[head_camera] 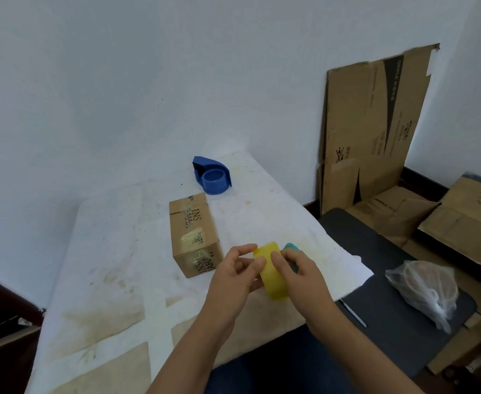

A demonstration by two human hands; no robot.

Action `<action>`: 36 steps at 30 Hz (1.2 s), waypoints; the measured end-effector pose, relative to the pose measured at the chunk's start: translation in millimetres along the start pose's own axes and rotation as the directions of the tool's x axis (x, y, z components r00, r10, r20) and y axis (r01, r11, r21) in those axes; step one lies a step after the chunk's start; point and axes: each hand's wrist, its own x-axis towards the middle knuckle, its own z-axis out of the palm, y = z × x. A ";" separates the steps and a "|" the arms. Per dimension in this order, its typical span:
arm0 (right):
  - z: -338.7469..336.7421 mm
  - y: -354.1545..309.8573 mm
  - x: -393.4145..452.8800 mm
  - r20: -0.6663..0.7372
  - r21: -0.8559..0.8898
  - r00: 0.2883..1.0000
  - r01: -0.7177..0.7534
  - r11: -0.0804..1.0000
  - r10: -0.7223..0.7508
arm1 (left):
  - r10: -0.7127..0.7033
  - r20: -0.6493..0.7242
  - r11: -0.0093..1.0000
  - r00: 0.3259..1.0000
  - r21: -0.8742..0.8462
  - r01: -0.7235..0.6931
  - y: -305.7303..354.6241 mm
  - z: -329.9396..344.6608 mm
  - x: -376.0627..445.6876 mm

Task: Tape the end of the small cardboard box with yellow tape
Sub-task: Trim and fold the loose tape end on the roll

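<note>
You hold the yellow tape roll in both hands above the near part of the surface. Your left hand pinches the roll's upper edge, fingers curled and closed on it. Your right hand wraps the roll's right side, thumb pressed on its face; a teal bit shows just behind that hand, can't tell what it is. The small cardboard box lies on its side on the stained white surface, just left of your hands, not touched, near end facing you. Blue tape dispenser sits beyond the box, apart. Plastic bag on a dark mat to the right.
</note>
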 end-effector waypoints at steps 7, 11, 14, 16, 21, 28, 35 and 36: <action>-8.8 -3.5 28.0 0.189 -0.706 0.904 0.397 0.587 -0.384 | 0.069 -0.031 0.934 0.997 0.352 -0.054 6.9 -33.3 9.9; 7.9 -4.4 52.9 0.364 -0.784 0.861 0.489 0.383 -0.354 | 0.129 -0.074 0.864 0.989 0.498 -0.075 16.4 -49.2 10.6; 25.1 2.6 72.6 0.445 -0.780 0.822 0.551 0.296 -0.356 | 0.156 -0.097 0.836 0.983 0.542 -0.079 19.7 -56.7 8.2; 30.7 4.4 83.5 0.462 -0.784 0.817 0.558 0.271 -0.345 | 0.164 -0.110 0.837 0.980 0.541 -0.079 20.6 -60.7 6.8; 18.8 3.6 92.0 0.347 -0.755 0.864 0.488 0.439 -0.364 | 0.157 -0.098 0.839 0.983 0.538 -0.080 18.5 -68.3 7.1; -7.8 -8.8 95.3 0.146 -0.406 0.943 0.334 0.851 -0.300 | 0.121 -0.106 0.860 0.987 0.507 -0.051 10.2 -73.5 8.1; 2.0 -14.6 113.2 0.264 -0.656 0.934 0.356 0.666 -0.240 | 0.109 -0.110 0.862 0.988 0.506 -0.039 13.4 -74.7 2.6; 4.5 -14.6 115.3 0.300 -0.690 0.931 0.361 0.627 -0.206 | 0.108 -0.114 0.858 0.988 0.513 -0.035 15.1 -75.3 1.1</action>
